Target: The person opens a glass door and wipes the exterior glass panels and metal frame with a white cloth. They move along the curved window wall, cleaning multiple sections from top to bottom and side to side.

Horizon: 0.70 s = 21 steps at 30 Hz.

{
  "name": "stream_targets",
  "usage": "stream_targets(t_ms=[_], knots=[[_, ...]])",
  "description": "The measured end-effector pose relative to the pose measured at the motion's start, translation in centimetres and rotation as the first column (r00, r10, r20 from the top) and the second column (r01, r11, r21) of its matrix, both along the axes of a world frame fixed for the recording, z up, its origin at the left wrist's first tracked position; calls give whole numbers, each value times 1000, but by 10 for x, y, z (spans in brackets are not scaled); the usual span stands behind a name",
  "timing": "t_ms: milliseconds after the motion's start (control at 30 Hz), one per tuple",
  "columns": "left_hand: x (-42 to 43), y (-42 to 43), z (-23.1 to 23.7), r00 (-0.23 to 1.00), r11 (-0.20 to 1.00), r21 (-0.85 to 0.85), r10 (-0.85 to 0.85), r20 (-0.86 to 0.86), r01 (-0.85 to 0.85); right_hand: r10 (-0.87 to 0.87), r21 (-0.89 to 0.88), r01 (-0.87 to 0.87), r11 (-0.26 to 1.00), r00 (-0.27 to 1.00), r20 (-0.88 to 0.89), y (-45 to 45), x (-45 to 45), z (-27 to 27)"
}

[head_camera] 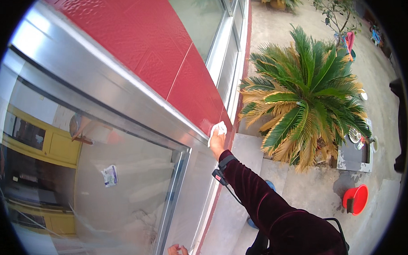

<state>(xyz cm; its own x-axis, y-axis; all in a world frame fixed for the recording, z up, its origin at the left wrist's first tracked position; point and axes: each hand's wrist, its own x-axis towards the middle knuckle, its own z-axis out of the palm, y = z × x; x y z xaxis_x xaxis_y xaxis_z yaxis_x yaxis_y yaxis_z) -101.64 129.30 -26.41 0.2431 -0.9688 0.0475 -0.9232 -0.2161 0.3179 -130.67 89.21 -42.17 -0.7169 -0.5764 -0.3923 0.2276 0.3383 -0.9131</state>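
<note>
My right hand (218,140), at the end of a dark velvet sleeve, is closed on a white cloth (219,127). The cloth lies against the red tiled wall (175,71), beside the aluminium frame (122,93) of a glazed door or window. Low in the picture, my left hand (179,253) is near the lower part of the same frame, its fingers curled; whether it touches the metal or holds anything is not clear. Behind the glass pane (125,204), yellow cabinets (61,146) show.
A large potted-type sago palm (304,100) spreads right of the wall. Beyond it stand a stone washing slab (345,159) with dishes and a red plastic basin (355,199) on the concrete ground. Another window (200,23) is further along the wall. A concrete step (247,153) runs below.
</note>
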Motion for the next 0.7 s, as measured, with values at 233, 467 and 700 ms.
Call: stream_targets(t_ms=[233, 467, 700], knots=[[-44, -97, 26, 875, 995, 54, -101, 474, 85, -234, -596, 89, 798, 957, -170, 1, 2, 172], [-59, -125, 14, 749, 974, 223, -182, 638, 46, -187, -751, -261, 606, 871, -453, -4, -29, 228], [-58, -128, -8, 753, 951, 303, -153, 640, -64, -74, -194, 78, 978, 997, 28, -46, -46, -57]])
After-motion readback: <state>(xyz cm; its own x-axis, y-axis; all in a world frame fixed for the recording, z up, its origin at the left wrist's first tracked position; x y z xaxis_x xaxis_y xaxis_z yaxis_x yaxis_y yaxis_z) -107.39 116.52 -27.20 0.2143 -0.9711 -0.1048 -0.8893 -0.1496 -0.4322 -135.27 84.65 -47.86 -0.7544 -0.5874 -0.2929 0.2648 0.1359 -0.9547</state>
